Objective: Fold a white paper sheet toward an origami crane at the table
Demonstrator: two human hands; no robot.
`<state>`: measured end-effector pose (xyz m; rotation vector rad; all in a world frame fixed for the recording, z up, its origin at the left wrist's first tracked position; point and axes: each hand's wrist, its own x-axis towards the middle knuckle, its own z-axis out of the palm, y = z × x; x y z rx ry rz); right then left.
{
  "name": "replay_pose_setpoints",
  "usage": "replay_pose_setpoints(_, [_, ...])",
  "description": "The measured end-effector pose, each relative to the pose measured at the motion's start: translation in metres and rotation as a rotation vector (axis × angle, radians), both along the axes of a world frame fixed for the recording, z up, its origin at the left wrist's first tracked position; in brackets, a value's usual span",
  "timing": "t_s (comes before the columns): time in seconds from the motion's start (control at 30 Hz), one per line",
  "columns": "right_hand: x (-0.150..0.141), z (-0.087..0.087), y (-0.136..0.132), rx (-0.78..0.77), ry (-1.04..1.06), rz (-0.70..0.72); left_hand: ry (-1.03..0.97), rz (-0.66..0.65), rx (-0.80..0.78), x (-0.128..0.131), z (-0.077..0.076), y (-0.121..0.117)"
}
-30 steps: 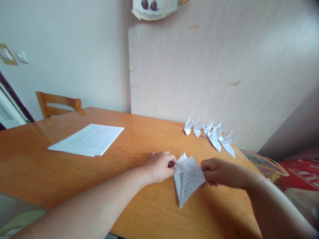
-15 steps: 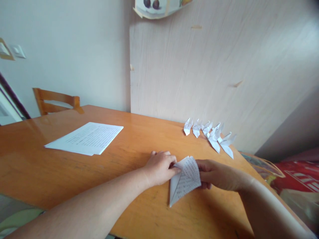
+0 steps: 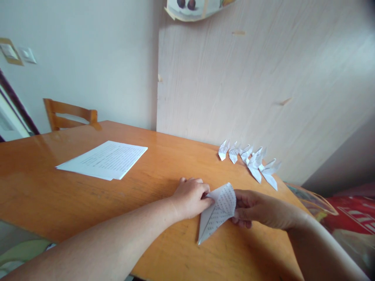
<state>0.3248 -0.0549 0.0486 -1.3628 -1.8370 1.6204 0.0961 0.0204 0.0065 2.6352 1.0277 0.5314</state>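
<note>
A folded sheet of printed paper (image 3: 218, 210) lies near the front of the wooden table, its narrow point toward me and one printed flap curving up on the right. My left hand (image 3: 193, 198) grips its left edge, thumb on top and the other fingers curled by the table. My right hand (image 3: 254, 208) pinches the flap's right edge between thumb and fingers; some of those fingertips are behind the paper. Beyond the hands, several folded paper cranes (image 3: 254, 162) stand in a row along the table's back right edge.
A stack of printed sheets (image 3: 105, 160) lies on the left part of the wooden table (image 3: 164, 156). Behind the table is a wooden chair (image 3: 70, 113). A panel wall (image 3: 219, 86) borders the back edge. Red bags (image 3: 351, 210) sit beyond the right edge.
My right hand has shifted slightly down along the flap, its thumb now at the flap's lower right edge. The left hand keeps its place on the paper. The view has turned slightly left.
</note>
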Motion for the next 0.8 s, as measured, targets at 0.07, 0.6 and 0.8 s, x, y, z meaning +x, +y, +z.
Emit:
replay_pose_setpoints(0.07, [-0.001,-0.002,0.001,0.02,-0.033,-0.005,0.0,0.001,0.006,0.0,0.0,0.0])
replay_pose_setpoints(0.6, [-0.025,-0.013,0.006,0.245,-0.426,-0.138,-0.07,0.005,-0.032,-0.001,0.003,-0.006])
replay_pose_setpoints(0.8, [-0.026,-0.021,0.011,0.277,-0.548,-0.205,-0.057,-0.007,0.067,-0.001,0.003,-0.006])
